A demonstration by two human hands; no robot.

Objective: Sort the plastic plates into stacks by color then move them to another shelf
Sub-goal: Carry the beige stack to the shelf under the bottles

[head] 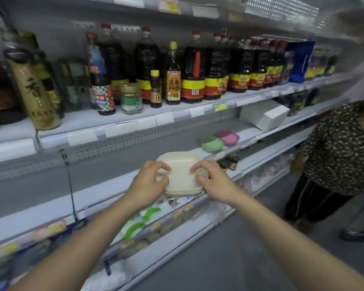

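Two bare hands hold a stack of cream plates point(182, 175) in front of a grey shop shelf unit. The left hand point(149, 183) grips the stack's left edge, thumb against the side and fingers curled over the top plate. The right hand point(213, 181) grasps the right edge in the same way, fingertips resting on the top plate's surface. The stack is square with rounded corners, several plates deep, and sits at about the height of the middle shelf point(105, 192), over its front edge; whether it rests on the shelf or is held just above it cannot be told.

Farther right on that same shelf stand two more stacks, just beside each other: green plates point(211, 143) nearer, and pink plates point(228, 137) behind them. A white box point(265, 115) lies beyond these, tilted.

The shelf above carries a row of dark sauce bottles point(193, 68) with red and yellow caps, a small glass jar point(131, 98) with a green label, and a blue packet point(301, 61) at the far right. Lower shelves hold blurred packaged goods.

At the right edge another person in a patterned top point(340, 148) and dark trousers stands on the grey floor point(261, 238).
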